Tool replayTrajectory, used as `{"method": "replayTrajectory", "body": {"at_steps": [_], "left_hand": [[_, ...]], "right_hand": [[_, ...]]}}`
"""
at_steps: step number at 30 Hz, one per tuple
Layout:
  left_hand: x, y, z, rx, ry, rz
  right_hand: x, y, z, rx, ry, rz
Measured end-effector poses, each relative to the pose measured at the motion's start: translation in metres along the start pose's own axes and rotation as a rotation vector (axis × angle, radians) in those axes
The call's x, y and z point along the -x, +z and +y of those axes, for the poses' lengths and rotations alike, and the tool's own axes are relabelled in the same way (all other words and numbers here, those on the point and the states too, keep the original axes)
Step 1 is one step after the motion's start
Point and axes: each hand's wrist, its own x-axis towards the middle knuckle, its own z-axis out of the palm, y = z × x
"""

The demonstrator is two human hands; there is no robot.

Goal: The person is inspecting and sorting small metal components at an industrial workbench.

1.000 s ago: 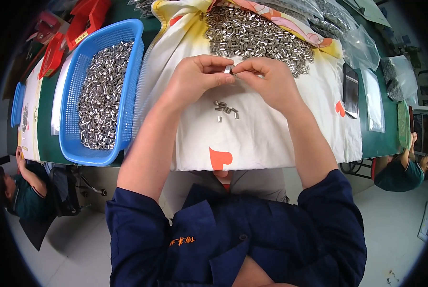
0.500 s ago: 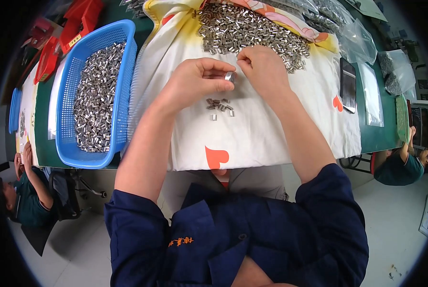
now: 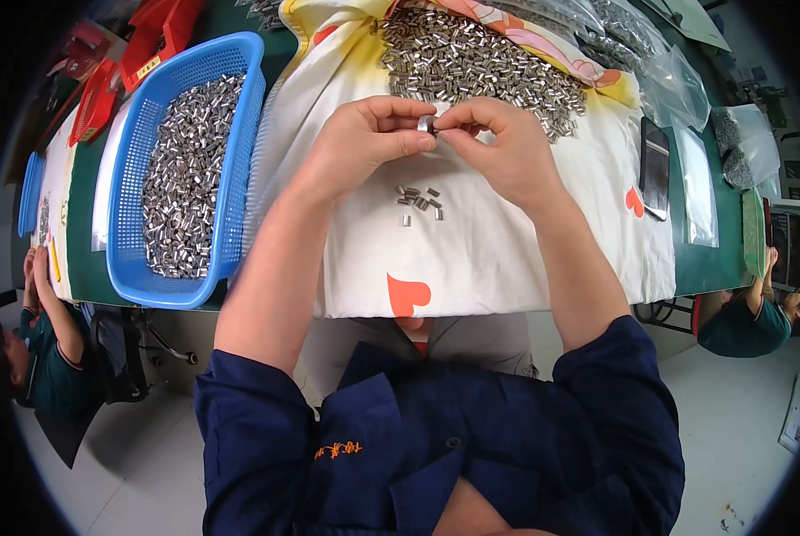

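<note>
Between thumb and fingers, my left hand [image 3: 342,147] pinches a short, shiny, round metal piece [image 3: 426,123]. My right hand [image 3: 511,152] meets it from the right, thumb and forefinger closed at the edge of that piece. Something small and dark shows at those fingertips, too small to name. Just below the hands, several small metal cylinders [image 3: 420,202] lie loose on a white cloth [image 3: 489,268] with printed red hearts. Beyond the hands spreads a large heap of similar metal cylinders [image 3: 471,62], partly bordered by a folded, patterned edge of the cloth.
A blue plastic basket [image 3: 255,107] full of metal cylinders stands at the left, near red bins [image 3: 94,103]. To the right lie a black phone [image 3: 654,165], a clear plastic bag [image 3: 696,192] and bags of parts [image 3: 748,143]. People sit at both sides.
My right hand has come down from the edge of the heap to the round metal piece in my left hand. My left hand has risen slightly.
</note>
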Motion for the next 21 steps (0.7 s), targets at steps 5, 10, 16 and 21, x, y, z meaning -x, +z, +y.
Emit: {"method": "replayTrajectory", "body": {"at_steps": [5,10,16,21], "left_hand": [[-0.001,0.003,-0.002,-0.013,-0.007,0.013],[0.0,0.001,-0.001,-0.057,0.031,0.076],[0.004,0.006,0.002,-0.175,-0.011,0.014],[0.005,0.007,0.001,-0.122,-0.104,-0.132]], "right_hand": [[0.003,0.006,0.0,0.258,-0.188,0.08],[0.002,0.005,0.0,0.223,-0.15,0.065],[-0.005,-0.008,0.008,0.077,0.094,-0.1],[-0.013,-0.009,0.03,0.08,0.139,0.1]]}}
